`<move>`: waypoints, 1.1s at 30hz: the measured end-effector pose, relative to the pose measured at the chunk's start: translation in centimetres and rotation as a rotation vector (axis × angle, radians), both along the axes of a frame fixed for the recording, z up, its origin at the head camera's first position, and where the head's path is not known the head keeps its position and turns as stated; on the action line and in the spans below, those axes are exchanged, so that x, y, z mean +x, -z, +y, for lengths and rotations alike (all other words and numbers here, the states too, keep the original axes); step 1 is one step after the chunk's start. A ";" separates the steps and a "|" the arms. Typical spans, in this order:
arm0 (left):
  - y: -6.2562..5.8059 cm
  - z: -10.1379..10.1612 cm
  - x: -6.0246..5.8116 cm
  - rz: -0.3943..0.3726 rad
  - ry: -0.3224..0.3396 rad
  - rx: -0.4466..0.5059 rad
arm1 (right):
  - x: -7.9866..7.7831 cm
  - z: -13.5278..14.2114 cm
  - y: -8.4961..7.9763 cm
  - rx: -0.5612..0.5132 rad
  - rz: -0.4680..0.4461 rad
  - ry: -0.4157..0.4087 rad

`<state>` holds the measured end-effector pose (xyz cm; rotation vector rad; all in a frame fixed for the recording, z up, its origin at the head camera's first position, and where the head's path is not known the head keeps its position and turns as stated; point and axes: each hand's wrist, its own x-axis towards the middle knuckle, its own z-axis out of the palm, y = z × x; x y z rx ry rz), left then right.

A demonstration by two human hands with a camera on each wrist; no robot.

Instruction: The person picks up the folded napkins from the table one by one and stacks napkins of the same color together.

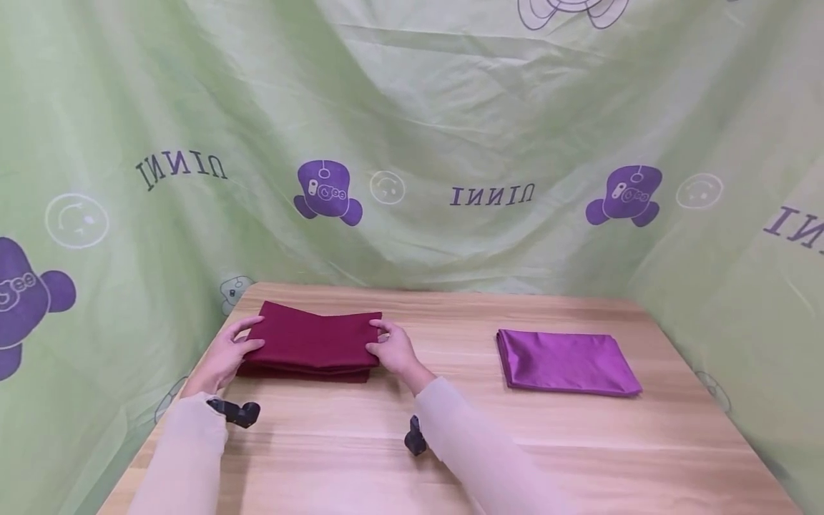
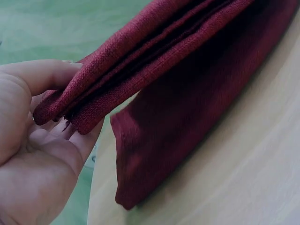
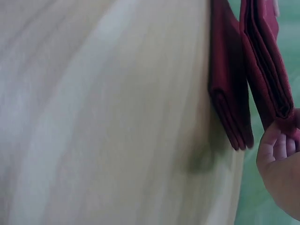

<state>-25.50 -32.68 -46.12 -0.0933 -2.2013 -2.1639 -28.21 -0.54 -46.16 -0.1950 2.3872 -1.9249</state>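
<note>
A folded dark red cloth is stretched between both hands at the left of the table. My left hand grips its left end, thumb and fingers on either side of the stacked layers, as the left wrist view shows. Its right end is pinched by my right hand. Beneath it, on the tabletop, lies a second folded dark red cloth. A gap separates the two folded stacks in both wrist views, and the upper one hides most of the lower in the head view.
A folded shiny purple cloth lies flat at the right of the wooden table. Green printed fabric hangs behind the table and along both sides. Small black devices sit at both wrists, near the sleeve cuffs.
</note>
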 end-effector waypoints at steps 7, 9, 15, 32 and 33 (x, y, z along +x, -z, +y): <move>0.4 -1.0 0.0 -0.046 -0.058 -0.026 | 0.3 -1.3 0.8 0.001 -0.025 -0.034; 0.6 -1.0 -0.1 -0.046 -0.080 -0.069 | 0.3 -1.5 1.0 -0.013 -0.030 -0.038; 1.2 -1.0 -0.2 -0.093 -0.128 -0.205 | 0.4 -1.5 1.6 -0.084 -0.116 -0.075; 1.9 -1.6 0.5 -0.101 -0.083 -0.542 | 0.6 -1.4 2.9 0.011 -0.140 -0.046; 1.8 -1.6 0.5 -0.097 -0.089 -0.568 | 0.6 -1.4 2.9 0.022 -0.136 -0.044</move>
